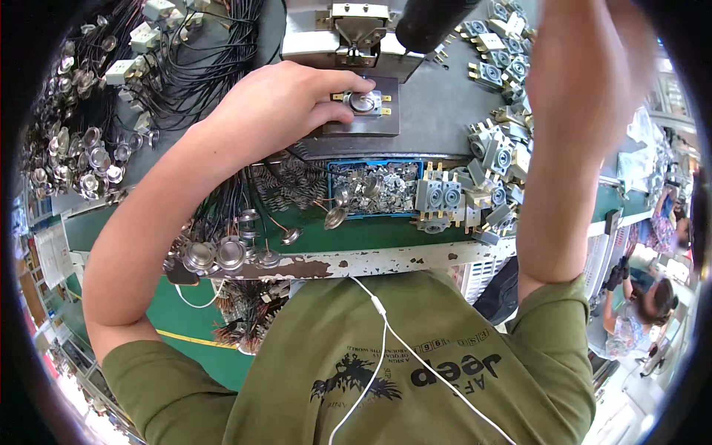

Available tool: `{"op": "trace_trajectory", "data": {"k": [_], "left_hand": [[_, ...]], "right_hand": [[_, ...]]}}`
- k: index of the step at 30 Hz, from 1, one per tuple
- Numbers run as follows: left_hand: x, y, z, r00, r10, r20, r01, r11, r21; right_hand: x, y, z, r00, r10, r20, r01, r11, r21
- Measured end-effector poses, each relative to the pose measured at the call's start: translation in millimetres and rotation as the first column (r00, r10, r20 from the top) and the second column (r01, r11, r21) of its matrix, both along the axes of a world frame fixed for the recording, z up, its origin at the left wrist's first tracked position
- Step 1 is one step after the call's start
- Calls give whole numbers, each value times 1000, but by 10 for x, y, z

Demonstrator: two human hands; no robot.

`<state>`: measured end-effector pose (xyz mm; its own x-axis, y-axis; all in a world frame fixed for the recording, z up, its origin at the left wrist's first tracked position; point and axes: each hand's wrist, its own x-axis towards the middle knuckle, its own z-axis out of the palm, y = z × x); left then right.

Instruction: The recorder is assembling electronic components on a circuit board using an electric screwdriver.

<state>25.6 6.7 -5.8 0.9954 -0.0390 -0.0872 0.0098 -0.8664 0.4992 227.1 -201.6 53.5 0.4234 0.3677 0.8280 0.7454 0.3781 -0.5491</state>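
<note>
My left hand (285, 95) reaches across from the left, its index finger and thumb closed about a round metal cap (362, 102). The cap sits on a small grey terminal block with brass tabs (385, 111). Under it lies a dark rectangular metal fixture (378, 127), directly before a bench press (360, 33). My right hand (589, 67) is raised at the upper right, smeared by motion, and its fingers cannot be made out. Near it a thick black cylinder (434, 24) slants in from the top edge.
Grey terminal blocks (497, 159) pile up on the right. A blue tray (374, 215) of small metal pieces stands at the front. Black wires (215, 74) and metal caps (93, 159) crowd the left. The bench's chipped white edge (386, 257) runs before me. Another person (638, 311) sits far right.
</note>
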Motion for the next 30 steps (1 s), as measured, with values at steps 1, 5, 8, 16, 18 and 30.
{"op": "trace_trajectory", "data": {"k": [1,5,8,16,18,30], "left_hand": [[2,-7,32,1000,-8,-13,8,999,34],[-28,25,-2,1000,-6,-23,8,996,92],[96,-32,12,996,-79,34,76,993,87],[34,17,-4,998,-62,17,61,995,80],[16,5,-7,998,-55,29,53,996,77],[38,-29,66,997,-33,-73,37,997,62]], "right_hand": [[182,88,-61,1000,-14,-10,14,1000,10],[228,253,-116,999,-20,-47,23,999,47],[397,-146,45,997,-71,-37,72,997,34],[-217,106,189,997,-24,-74,30,996,82],[-393,266,229,997,-12,-73,19,995,101],[-847,764,370,968,-80,-237,80,997,-11]]}}
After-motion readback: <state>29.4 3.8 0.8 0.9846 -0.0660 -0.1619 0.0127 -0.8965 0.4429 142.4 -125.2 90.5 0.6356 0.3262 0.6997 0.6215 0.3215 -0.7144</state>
